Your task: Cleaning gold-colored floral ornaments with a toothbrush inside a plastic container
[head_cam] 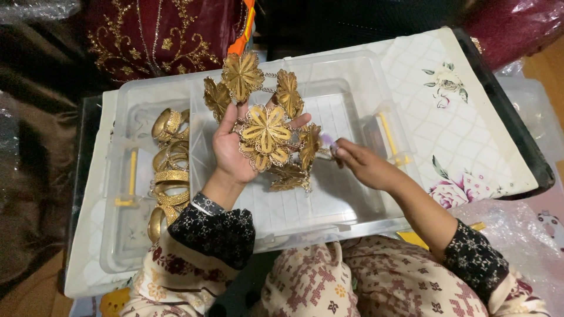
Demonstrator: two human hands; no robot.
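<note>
You are holding a gold flower ornament (265,130), a linked piece of filigree blossoms and leaves, over the clear plastic lid (329,194) that is lying across your lap. Your left hand (235,147) is lying palm up beneath it, fingers spread and loosely cupping the central flower, while the other blossoms are fanning out above your fingertips and hanging down past your palm. Your right hand (358,164) is coming in from the side, its fingertips pinched together on something small and pale at the ornament's right edge; what that small thing is, you cannot tell from this view.

Just to the left, the clear storage box (126,235) is holding a row of gold bangles (169,170) stacked along one side. Both are resting on a white board with printed flowers (464,129). Beyond it, a dark red garment with gold embroidery (153,35) is lying at the top, and crinkled plastic wrap (517,229) is showing at your right.

Judging by this, the bangles are already sitting in the box, while the flower piece is being handled in your hands and is not yet put down.
</note>
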